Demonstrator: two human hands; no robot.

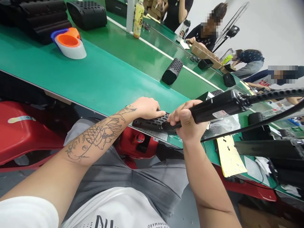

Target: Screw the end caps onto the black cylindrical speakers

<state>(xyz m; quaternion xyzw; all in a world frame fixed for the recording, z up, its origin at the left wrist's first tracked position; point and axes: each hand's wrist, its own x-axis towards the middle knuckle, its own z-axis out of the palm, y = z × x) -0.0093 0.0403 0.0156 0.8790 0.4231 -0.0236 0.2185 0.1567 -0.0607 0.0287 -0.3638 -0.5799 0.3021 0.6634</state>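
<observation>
My right hand (190,122) is wrapped around a black electric screwdriver (213,107), whose cord runs off to the right. The front end of the screwdriver points left, at a black perforated housing (152,123) by the table's near edge. Whether the tip touches a screw cannot be made out. My left hand (147,108) grips the housing from above, its thumb along the slotted face and some fingers hidden. Beneath the housing lies clear plastic wrap (162,135).
Farther back on the green table (95,76) stands another perforated housing (173,71). A tape dispenser (70,43) and a large black housing (87,14) are at left. A yellow sheet (230,155) hangs over the right edge; a yellow bottle (138,19) stands behind. Several people work beyond.
</observation>
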